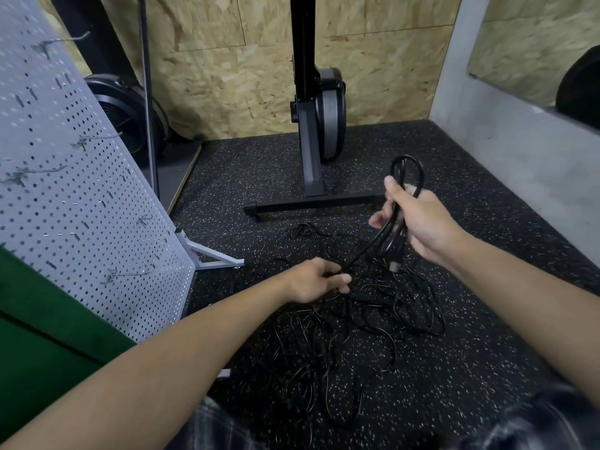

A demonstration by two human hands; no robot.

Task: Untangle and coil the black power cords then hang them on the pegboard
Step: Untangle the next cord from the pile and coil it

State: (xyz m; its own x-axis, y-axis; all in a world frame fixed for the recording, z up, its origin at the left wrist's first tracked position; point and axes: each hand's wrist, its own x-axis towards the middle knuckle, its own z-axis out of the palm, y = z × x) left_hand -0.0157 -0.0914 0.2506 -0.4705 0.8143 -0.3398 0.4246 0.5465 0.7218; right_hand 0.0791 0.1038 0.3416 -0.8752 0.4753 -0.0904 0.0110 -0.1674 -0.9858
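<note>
Black power cord (388,238), partly coiled, sits in the right hand (422,219), whose fingers are curled round the bundle and clamp it. The coil's long axis runs nearly upright, tilted a little. One loop end sticks up above the thumb and the other hangs just below the little finger, where a grey plug (394,266) dangles. From the bundle a single strand (360,254) slants down and to the left into the left hand (316,280), which pinches it between thumb and curled fingertips.

Under and below the fingers of both hands, the remaining cords (373,319) lie in a loose tangle on the speckled black floor (480,336).

Beyond the right fingers stands a dark exercise machine (313,141). Its base bar (311,204) lies across the floor, just past the knuckles. Well to the left of the left fingers, a grey pegboard (81,196) leans on its white stand, with wire hooks (130,274) jutting from it.

Both forearms reach forward, bare. The right hand is raised higher with its back toward the camera, and the left sits lower, knuckles up.
</note>
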